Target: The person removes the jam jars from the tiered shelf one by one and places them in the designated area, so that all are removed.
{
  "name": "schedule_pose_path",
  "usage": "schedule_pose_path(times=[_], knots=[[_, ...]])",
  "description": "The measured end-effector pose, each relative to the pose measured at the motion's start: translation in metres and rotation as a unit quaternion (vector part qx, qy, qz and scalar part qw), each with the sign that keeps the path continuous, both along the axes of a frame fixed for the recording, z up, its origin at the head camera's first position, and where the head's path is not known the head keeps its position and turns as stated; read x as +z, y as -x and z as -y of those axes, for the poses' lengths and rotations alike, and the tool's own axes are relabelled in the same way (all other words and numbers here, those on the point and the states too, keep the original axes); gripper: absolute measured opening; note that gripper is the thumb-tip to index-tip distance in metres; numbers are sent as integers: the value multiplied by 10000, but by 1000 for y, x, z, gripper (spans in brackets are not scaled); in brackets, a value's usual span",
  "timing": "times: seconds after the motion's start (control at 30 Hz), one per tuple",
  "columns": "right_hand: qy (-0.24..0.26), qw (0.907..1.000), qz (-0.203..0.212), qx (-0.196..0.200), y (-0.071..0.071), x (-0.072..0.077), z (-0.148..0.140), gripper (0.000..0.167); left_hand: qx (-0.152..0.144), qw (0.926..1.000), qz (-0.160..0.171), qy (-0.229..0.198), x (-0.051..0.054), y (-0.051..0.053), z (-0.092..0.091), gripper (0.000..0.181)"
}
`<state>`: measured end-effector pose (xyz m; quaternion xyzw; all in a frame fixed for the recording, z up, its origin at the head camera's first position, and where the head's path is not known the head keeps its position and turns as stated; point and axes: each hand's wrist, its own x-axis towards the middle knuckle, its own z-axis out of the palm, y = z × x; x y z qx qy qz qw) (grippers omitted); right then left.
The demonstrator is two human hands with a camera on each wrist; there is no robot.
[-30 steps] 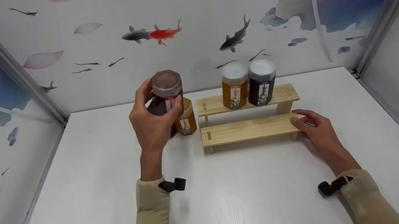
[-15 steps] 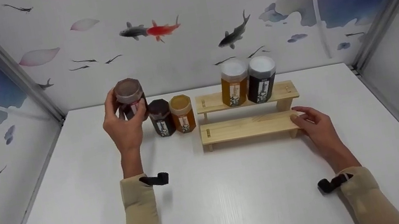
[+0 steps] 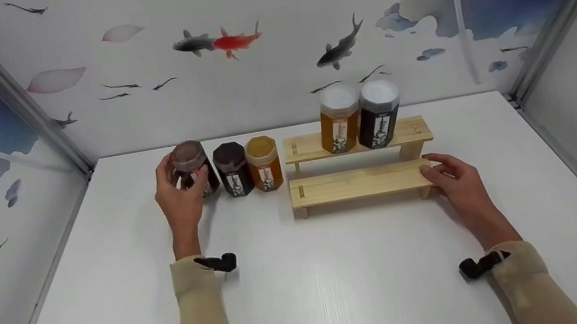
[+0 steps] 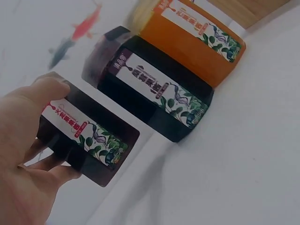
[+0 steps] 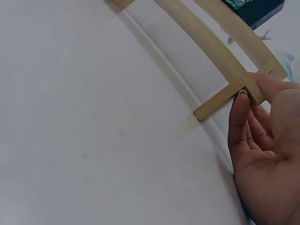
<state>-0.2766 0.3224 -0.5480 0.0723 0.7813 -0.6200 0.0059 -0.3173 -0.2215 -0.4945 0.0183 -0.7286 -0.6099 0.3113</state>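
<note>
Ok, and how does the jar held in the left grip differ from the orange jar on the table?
The held jar is dark; the orange jar is amber. The held jar is in the left grip, while the orange jar stands untouched. The orange jar is nearer the rack than the held jar. Both have flat sides and leafy labels.

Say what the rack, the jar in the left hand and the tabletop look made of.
Rack: smooth, low-sheen wood, by its tan colour and faint grain. Held jar: glass or clear plastic, can't tell which; smooth, flat-sided, its base edge looking see-through. Tabletop: perhaps laminate or painted board; slightly glossy, showing streaked reflections.
</note>
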Motion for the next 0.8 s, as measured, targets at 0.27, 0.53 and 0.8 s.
schedule_pose_path(times=[0.27, 0.53, 0.8], knots=[[40, 10000, 16, -15, -2, 2, 2, 70, -661, 9965, 510, -8, -30, 10, 15, 79], [-5, 10000, 38, 9, -2, 0, 0, 71, -1161, 9902, 780, -43, -35, 8, 24, 81], [38, 9999, 103, 19, 1, -2, -2, 70, -593, 9921, 753, 812, -38, 10, 23, 79]])
